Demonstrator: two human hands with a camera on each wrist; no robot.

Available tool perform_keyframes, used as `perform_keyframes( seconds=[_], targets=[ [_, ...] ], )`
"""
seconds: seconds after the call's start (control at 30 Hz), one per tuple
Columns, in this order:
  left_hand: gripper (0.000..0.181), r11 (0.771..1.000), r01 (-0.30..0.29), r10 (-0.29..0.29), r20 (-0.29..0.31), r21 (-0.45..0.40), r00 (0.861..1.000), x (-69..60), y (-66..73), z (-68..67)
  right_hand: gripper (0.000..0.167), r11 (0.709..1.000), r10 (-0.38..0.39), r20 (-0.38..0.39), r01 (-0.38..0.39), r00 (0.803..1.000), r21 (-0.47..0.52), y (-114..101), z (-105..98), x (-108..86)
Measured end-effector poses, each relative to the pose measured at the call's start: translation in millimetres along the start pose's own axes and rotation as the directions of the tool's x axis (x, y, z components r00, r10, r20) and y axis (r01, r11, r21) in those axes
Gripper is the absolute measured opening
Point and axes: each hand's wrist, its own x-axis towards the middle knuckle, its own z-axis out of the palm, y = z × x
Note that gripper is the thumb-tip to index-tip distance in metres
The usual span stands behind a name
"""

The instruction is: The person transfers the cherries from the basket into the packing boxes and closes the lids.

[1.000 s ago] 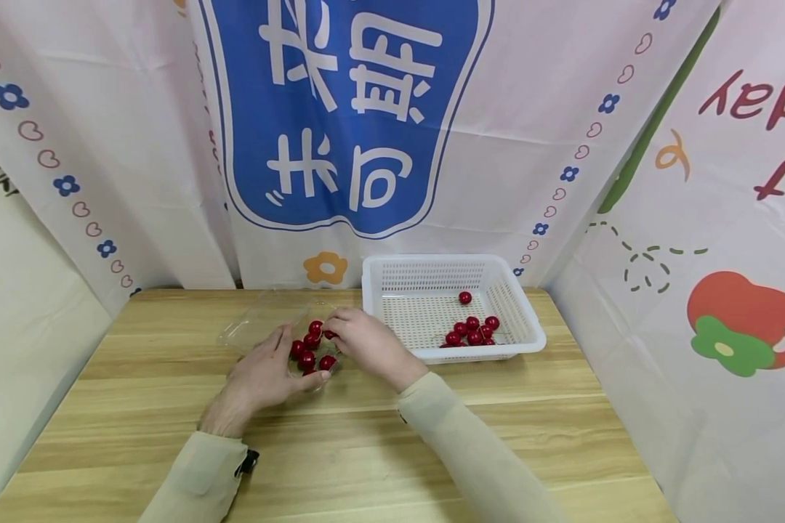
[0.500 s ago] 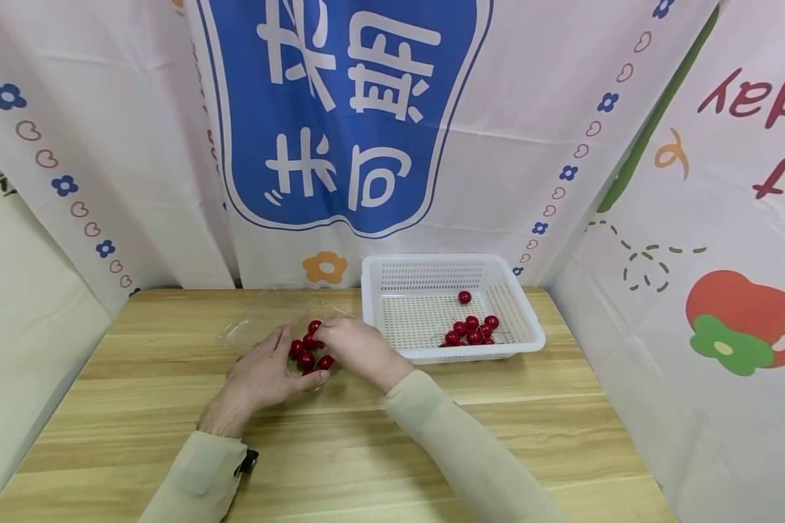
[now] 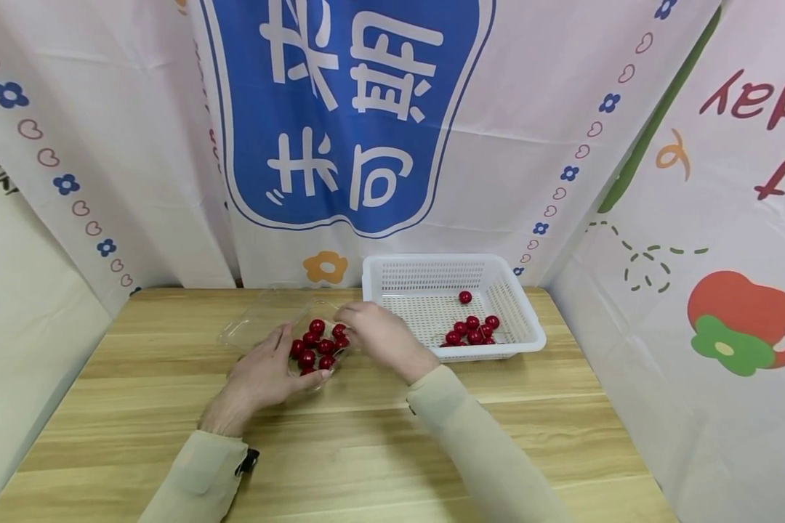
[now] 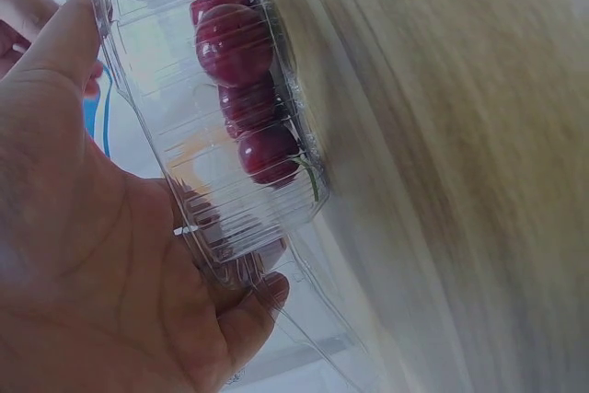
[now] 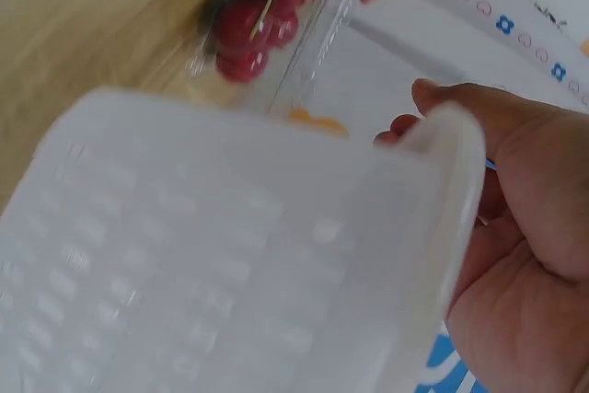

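My left hand (image 3: 262, 374) grips a clear plastic box (image 4: 161, 52), thumb on the near side and fingers round the far side. Several red cherries (image 3: 307, 358) lie in it, one with a green stem in the left wrist view. The box's clear lid (image 3: 245, 323) hangs open to the left. Over the box's right side, my right hand (image 3: 386, 341) has curled fingers and appears to pinch a cherry (image 3: 339, 330). In the right wrist view, small red shapes (image 5: 400, 124) show by its thumb, partly hidden behind the white basket's rim.
To the right stands a white perforated basket (image 3: 530, 327), with several cherries (image 3: 474, 338) at its front right and a single cherry (image 3: 465, 297) farther back. The wooden table (image 3: 340, 450) ends at a printed curtain (image 3: 490, 167); more printed cloth hangs on both sides.
My right hand reached left into the clear box, then drew back right and slightly up, uncovering more cherries. The left hand and the basket have stayed in place.
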Motion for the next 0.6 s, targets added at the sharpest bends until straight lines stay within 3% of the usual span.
perform_keyframes(
  seconds=[0.33,0.6],
  targets=[
    [0.143,1.000,0.011,-0.011,0.010,-0.004,1.000,0.7,-0.4,-0.1,0.030,0.995,0.069,-0.055,-0.065,0.996,0.073,34,-14,-22.2],
    [0.142,1.000,0.008,-0.008,0.010,0.001,1.000,-0.9,0.8,-1.0,0.031,0.990,0.120,-0.048,-0.115,0.992,0.087,57,-20,-37.2]
  ],
)
